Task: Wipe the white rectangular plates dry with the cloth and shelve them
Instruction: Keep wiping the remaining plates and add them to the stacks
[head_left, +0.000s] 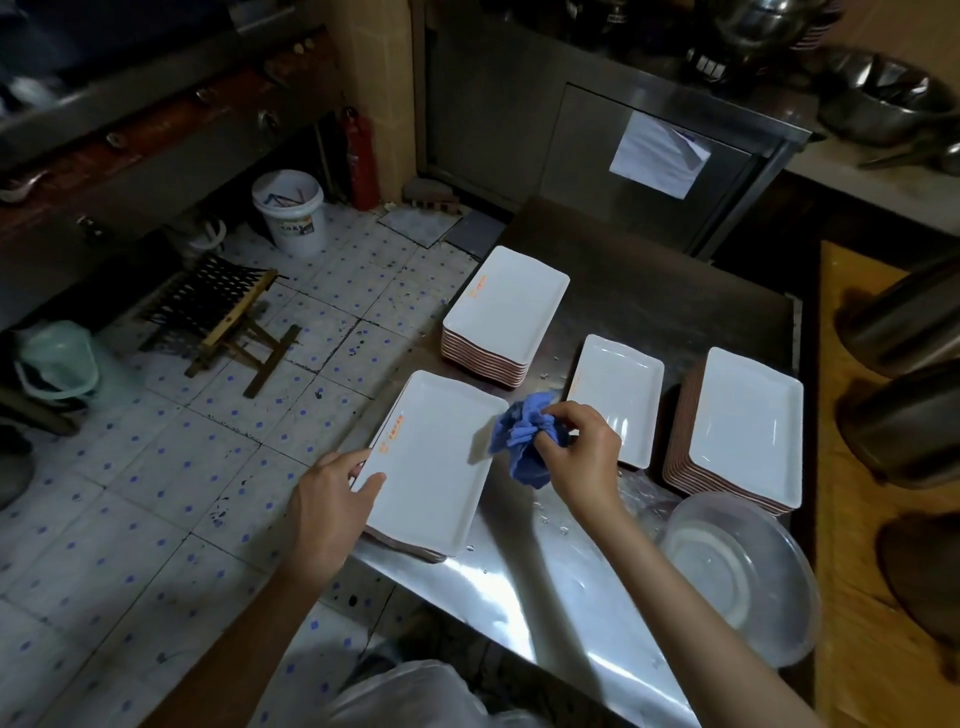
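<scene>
Steel counter (613, 291) holds plate stacks; left hand (332, 499) rests relaxed fingers on the near plate (436, 462), while right hand (582, 447) grips the bunched blue cloth (519, 436).

We see a stainless steel counter (649, 301), its near surface shiny and dotted with water droplets. Four groups of white rectangular plates lie on it. At the near left edge sits a low stack of plates (436, 467), overhanging the counter's side a little. Farther back on the left stands a taller stack (504, 312) with an orange mark on its top plate. Toward the middle lies a smaller plate (615, 389), which may top a low pile; we cannot tell. At the right stands another tall stack (745, 426). Just near that stack, close to the counter's near right corner, rests a clear plastic bowl (737, 571).
</scene>
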